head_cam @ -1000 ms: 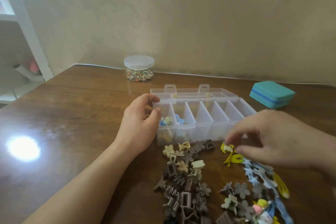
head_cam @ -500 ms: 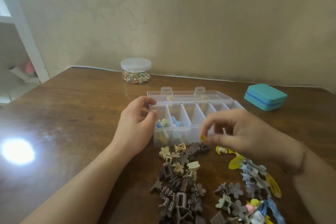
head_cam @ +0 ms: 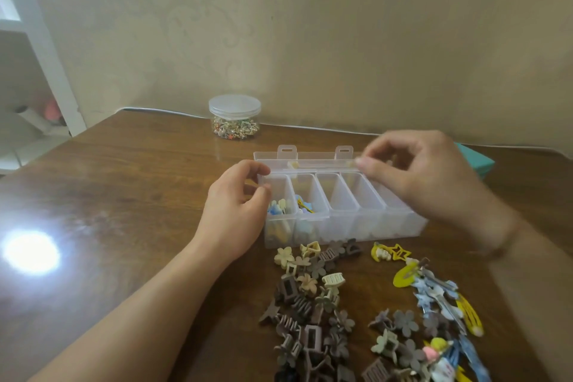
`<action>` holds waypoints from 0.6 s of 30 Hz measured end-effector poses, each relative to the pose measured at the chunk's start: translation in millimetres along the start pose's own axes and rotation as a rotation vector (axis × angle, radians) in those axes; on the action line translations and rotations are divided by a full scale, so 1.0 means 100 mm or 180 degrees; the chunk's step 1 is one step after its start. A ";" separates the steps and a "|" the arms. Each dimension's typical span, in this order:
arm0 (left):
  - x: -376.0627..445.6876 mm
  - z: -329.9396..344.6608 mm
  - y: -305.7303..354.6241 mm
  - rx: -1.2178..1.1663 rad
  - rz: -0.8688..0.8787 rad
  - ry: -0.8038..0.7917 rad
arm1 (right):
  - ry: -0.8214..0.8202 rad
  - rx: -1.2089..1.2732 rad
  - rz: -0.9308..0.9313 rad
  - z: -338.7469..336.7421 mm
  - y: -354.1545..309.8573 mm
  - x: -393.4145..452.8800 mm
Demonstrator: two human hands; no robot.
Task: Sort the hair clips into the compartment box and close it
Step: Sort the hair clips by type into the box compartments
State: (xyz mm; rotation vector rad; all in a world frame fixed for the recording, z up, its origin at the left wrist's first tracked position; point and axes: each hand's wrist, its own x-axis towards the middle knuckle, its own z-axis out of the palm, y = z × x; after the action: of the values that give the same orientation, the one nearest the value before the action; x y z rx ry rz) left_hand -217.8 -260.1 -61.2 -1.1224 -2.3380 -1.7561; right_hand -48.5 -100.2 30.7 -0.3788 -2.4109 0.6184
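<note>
Clear plastic compartment box (head_cam: 341,220) on brown wooden table (head_cam: 124,195), left hand (head_cam: 238,211) gripping its left end, right hand (head_cam: 424,177) above it, fingertips pinched, contents indiscernible, loose hair clips (head_cam: 313,295) in front.

You will find no readable text, label, brand, number or sign anywhere in this view. The clear compartment box (head_cam: 341,220) at centre frame carries no printing that can be made out, and neither does the lidded jar (head_cam: 234,117) at upper centre or the teal case (head_cam: 474,161) at the right edge. The hair clips (head_cam: 313,298) in the lower half of the frame show shapes and colours only, with no lettering legible on them.
</note>
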 end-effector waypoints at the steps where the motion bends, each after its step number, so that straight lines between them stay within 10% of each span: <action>1: 0.00 0.00 0.00 -0.0003 -0.0001 0.0008 | -0.0325 -0.0194 0.0082 -0.13 0.03 -0.08; 7: 0.00 0.00 0.00 -0.0005 -0.0061 -0.0029 | -0.1795 -0.2194 0.0323 -0.16 0.01 -0.42; 18: -0.01 0.00 0.01 -0.0042 -0.0073 -0.0013 | -0.1970 -0.2113 -0.0319 0.07 0.08 -0.45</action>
State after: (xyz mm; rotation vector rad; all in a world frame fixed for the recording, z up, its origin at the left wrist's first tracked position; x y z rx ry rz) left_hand -216.8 -260.5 -60.5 -1.1065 -2.3547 -1.7807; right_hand -17.5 -113.6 -0.4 -0.3621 -3.1791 -0.1742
